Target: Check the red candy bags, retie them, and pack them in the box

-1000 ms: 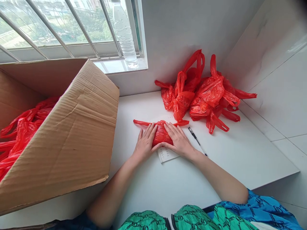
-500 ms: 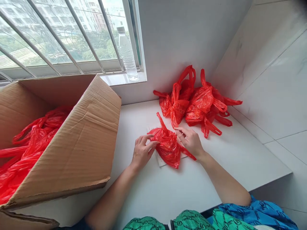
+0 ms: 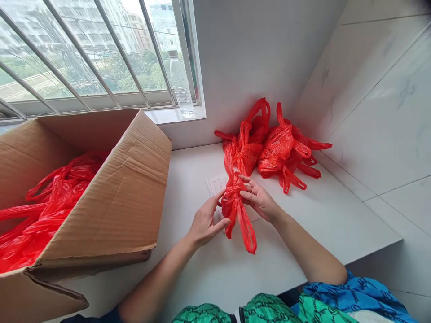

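Note:
A small red plastic bag (image 3: 233,194) is between my two hands, bunched at the middle, one looped handle trailing toward me and the other pointing away. My left hand (image 3: 206,220) grips its left side, thumb below and fingertips partly hidden behind the plastic. On the opposite side, my right hand (image 3: 261,200) pinches the bag between thumb and fingers. Partly covered beneath them lies a printed sheet of paper (image 3: 215,183). Whatever is inside the bag is hidden.
Several tied red bags (image 3: 279,148) are heaped against the wall at the back right. An open cardboard box (image 3: 111,202) with red bags inside stands at the left. A clear water bottle (image 3: 182,87) is on the sill by the barred window.
The bag has been turned, so a looped handle now hangs toward me. It looks more gathered, and more of the paper shows. My left hand has moved slightly nearer to me.

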A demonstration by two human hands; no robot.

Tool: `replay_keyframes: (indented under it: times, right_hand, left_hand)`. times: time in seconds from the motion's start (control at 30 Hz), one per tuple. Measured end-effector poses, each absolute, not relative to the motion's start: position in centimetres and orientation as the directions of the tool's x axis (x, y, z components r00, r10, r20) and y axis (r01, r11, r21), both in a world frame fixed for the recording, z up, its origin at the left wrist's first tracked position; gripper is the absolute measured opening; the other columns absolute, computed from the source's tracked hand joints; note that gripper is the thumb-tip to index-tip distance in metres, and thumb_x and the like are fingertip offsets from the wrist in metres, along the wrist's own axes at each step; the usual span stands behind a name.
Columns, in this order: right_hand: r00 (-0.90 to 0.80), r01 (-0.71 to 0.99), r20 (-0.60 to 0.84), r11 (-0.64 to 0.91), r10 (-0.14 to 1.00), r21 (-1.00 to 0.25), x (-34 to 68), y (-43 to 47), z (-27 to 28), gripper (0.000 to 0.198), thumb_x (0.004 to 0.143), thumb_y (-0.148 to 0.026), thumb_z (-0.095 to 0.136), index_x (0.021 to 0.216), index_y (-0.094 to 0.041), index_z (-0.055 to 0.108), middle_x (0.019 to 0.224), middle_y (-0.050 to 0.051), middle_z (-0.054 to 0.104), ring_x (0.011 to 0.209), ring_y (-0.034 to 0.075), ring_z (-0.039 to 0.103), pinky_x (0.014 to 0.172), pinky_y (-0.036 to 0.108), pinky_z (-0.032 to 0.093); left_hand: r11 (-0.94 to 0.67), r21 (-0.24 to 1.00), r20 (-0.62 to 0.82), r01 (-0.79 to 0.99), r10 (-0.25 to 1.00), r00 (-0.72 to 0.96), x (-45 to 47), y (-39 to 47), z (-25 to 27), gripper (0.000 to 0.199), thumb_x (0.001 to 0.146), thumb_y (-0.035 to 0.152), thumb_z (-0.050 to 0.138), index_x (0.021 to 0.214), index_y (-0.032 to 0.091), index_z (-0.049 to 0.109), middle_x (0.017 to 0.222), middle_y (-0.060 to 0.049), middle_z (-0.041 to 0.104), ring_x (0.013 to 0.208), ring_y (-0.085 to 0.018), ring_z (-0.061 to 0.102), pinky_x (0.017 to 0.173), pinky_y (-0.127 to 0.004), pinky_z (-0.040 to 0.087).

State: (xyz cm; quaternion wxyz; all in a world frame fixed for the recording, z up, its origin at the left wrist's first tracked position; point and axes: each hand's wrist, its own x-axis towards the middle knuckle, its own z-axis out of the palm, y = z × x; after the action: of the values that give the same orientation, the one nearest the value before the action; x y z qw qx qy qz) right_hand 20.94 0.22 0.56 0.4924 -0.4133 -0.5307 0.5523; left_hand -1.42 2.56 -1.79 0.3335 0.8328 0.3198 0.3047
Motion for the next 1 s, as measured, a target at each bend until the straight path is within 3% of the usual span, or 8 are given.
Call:
replay_keyframes:
  times: [0.17,0.33,0.4,0.53,0.67,0.83,0.9,1.0]
  right_hand:
    - [-0.079,0.012,0.212,0.214,0.974,-0.977,20.4,-0.5,0.9,0.057,0.092,-0.043,0.057,0.142,-0.028,0.034,0.099,0.004,0.069,0.098,0.02,0.068,0.093,0.041,0.053]
    - [0.002,0.474,0.322,0.283,0.947,-0.834,21.0,-0.2,0.1,0.023,0.09,-0.043,0.061,0.104,-0.024,0.058,0.087,0.002,0.065,0.082,0.018,0.064,0.077,0.033,0.052]
    - [-0.078,0.601,0.32,0.301,0.944,-0.74,20.9,-0.1,0.0,0.021,0.088,-0.043,0.065,0.093,-0.023,0.06,0.088,0.002,0.065,0.078,0.017,0.062,0.071,0.031,0.05]
    - [-0.176,0.639,0.294,0.336,0.94,-0.692,20.8,-0.2,0.2,0.014,0.091,-0.033,0.061,0.083,-0.022,0.06,0.079,0.0,0.064,0.071,0.015,0.059,0.064,0.028,0.046]
    - [-0.182,0.59,0.265,0.321,0.947,-0.741,21.4,-0.5,0.9,0.014,0.089,-0.03,0.064,0.079,-0.021,0.061,0.076,-0.002,0.065,0.069,0.014,0.06,0.067,0.026,0.047]
    - [-0.115,0.611,0.274,0.285,0.955,-0.738,22.2,-0.4,0.8,0.031,0.092,-0.04,0.06,0.067,-0.021,0.057,0.063,-0.003,0.058,0.057,0.012,0.052,0.059,0.026,0.043]
    - [-0.032,0.672,0.363,0.289,0.931,-0.682,22.0,-0.2,0.5,0.033,0.095,-0.041,0.056,0.069,-0.022,0.058,0.064,-0.001,0.059,0.061,0.014,0.053,0.062,0.027,0.045]
    - [-0.039,0.732,0.497,0.363,0.867,-0.576,21.0,0.1,-0.2,0.024,0.098,-0.039,0.051,0.093,-0.021,0.066,0.091,0.005,0.069,0.09,0.02,0.063,0.085,0.034,0.05]
  left_hand:
    - [-0.18,0.983,0.139,0.025,0.834,0.534,-0.7,2.1,-1.5,0.059,0.09,0.047,0.059,0.142,0.022,0.045,0.126,-0.012,0.065,0.106,-0.024,0.065,0.084,-0.035,0.055]
    - [0.252,0.964,-0.211,-0.082,0.918,0.335,-0.9,2.9,-2.2,0.032,0.085,0.046,0.061,0.09,0.014,0.067,0.08,-0.007,0.071,0.069,-0.019,0.066,0.06,-0.03,0.053]
    - [0.292,0.951,-0.245,-0.099,0.911,0.332,-1.1,3.0,-2.1,0.033,0.084,0.047,0.062,0.09,0.016,0.068,0.08,-0.006,0.071,0.068,-0.019,0.066,0.06,-0.03,0.053]
    - [0.241,0.954,-0.158,-0.177,0.908,0.388,-1.4,3.6,-1.5,0.044,0.081,0.049,0.069,0.115,0.021,0.066,0.11,-0.008,0.071,0.089,-0.022,0.07,0.074,-0.032,0.056]
    - [0.175,0.964,-0.129,-0.199,0.966,0.223,-2.4,5.2,-2.2,0.056,0.075,0.042,0.077,0.125,0.022,0.061,0.13,-0.011,0.063,0.111,-0.026,0.065,0.086,-0.035,0.055]
    - [0.115,0.959,-0.097,-0.26,0.992,0.081,-2.9,6.0,-3.1,0.04,0.082,0.036,0.064,0.12,0.021,0.062,0.136,-0.01,0.058,0.126,-0.026,0.054,0.094,-0.037,0.051]
    - [0.016,0.979,-0.006,-0.202,0.999,0.049,-2.9,5.5,-2.5,0.032,0.088,0.035,0.055,0.114,0.02,0.064,0.13,-0.009,0.061,0.122,-0.025,0.057,0.095,-0.038,0.05]
    - [-0.334,0.936,0.331,0.113,0.942,0.048,-2.7,4.5,-1.4,0.024,0.093,0.032,0.05,0.106,0.02,0.068,0.118,-0.007,0.066,0.115,-0.023,0.059,0.102,-0.039,0.045]
